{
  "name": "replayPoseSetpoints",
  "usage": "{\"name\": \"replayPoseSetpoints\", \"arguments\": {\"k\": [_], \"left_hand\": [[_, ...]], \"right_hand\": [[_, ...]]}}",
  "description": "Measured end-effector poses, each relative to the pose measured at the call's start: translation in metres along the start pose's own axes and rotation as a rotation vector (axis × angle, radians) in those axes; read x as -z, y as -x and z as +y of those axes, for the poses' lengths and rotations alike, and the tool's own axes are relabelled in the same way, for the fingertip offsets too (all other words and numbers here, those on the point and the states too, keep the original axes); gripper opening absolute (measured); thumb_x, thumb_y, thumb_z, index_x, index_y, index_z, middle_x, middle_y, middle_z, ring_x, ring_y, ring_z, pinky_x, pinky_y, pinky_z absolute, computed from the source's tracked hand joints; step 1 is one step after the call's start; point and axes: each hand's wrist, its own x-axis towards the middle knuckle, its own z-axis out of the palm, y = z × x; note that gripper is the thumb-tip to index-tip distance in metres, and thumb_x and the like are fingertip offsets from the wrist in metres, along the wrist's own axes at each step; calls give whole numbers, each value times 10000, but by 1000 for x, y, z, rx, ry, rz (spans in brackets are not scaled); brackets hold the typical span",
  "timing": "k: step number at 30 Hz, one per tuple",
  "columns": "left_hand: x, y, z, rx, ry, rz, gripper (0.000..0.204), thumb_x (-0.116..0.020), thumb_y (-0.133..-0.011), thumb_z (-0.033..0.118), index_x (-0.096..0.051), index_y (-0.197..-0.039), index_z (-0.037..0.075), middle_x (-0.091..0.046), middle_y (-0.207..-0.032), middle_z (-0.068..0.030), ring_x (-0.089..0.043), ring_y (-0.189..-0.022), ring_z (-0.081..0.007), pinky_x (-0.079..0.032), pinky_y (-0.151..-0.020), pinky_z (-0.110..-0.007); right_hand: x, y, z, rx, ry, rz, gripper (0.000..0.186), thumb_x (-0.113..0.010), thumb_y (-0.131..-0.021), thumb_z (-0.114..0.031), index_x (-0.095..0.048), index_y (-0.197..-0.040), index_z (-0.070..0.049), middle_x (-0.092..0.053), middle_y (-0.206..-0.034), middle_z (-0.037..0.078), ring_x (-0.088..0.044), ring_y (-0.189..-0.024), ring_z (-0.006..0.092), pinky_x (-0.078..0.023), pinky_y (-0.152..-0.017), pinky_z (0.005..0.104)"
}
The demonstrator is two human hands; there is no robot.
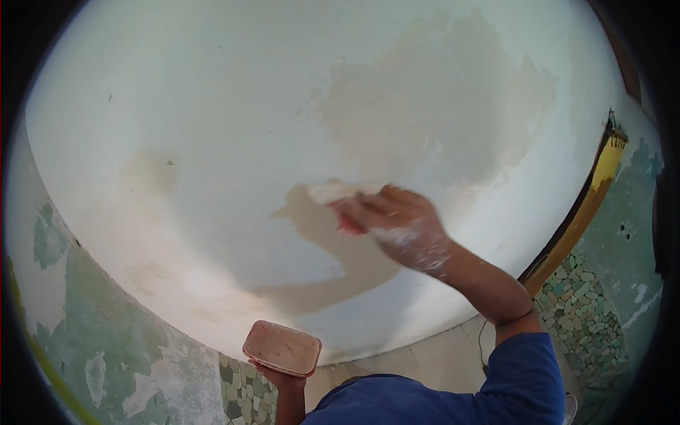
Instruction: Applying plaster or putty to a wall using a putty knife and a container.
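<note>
My right hand (405, 219), dusted with white, is raised at the middle of a large white wall (241, 92). Its fingers are closed round a putty scraper (345, 219) with a red part showing below them; a pale edge lies along the wall, blurred by motion. Down at the lower left, my left hand (283, 377) supports a rectangular reddish tub (282, 348) from below, its fingers mostly hidden. Pale beige putty with a smooth top fills the tub. Above my right hand spreads a broad beige damp-looking patch (432, 106) of putty.
Green walls with patchy white areas (99, 340) flank both sides. A brown-framed opening edge (574, 219) with a yellow piece runs down the right. Pebble-like mosaic (581, 312) covers part of the lower right, near a thin dark cable (482, 347) and pale floor tiles (425, 358).
</note>
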Motion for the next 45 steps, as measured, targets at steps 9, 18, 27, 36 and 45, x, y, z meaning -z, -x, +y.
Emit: {"name": "replayPoseSetpoints", "arguments": {"k": [9, 18, 27, 36, 45], "left_hand": [[14, -11, 0, 49, 35, -16, 744, -447, -862, 797, -485, -1406, 292, -543, -1372, 16, -556, -1228, -294, -504, -966, -587], [-18, -13, -3, 91, -8, -26, 721, -442, -884, 773, -491, -1401, 272, -558, -1343, 9, -576, -1187, -296, -519, -939, -584], [-14, -8, 2, 104, 16, -65, 714, -460, -889, 754, -491, -1402, 258, -562, -1348, -6, -574, -1198, -302, -511, -954, -590], [-13, -9, -1, 91, 21, -17, 704, -438, -902, 750, -489, -1402, 256, -552, -1358, -1, -560, -1214, -296, -498, -971, -584], [-2, -4, 4, 68, -29, -28, 732, -425, -891, 776, -471, -1413, 265, -528, -1382, -1, -547, -1230, -284, -505, -964, -576]], "right_hand": [[2, 74, 76, -464, 278, 473, 369, -617, -889, 67, -670, -1236, -44, -700, -1129, 129, -625, -918, 278, -527, -815, 367], [-45, 74, -7, -405, 64, 173, 501, -665, -741, 16, -666, -1236, -58, -687, -1165, 161, -621, -804, 320, -531, -774, 391], [22, 52, 54, -546, 106, 470, 322, -595, -921, 85, -680, -1208, -34, -715, -1043, 112, -621, -829, 225, -521, -756, 329], [-8, 52, 1, -519, -100, 193, 410, -658, -835, 85, -686, -1211, -75, -720, -1096, 117, -641, -861, 276, -523, -804, 348], [17, 48, 54, -509, 15, 432, 338, -623, -899, 80, -678, -1210, -42, -724, -1067, 89, -609, -849, 220, -523, -756, 309]]}}
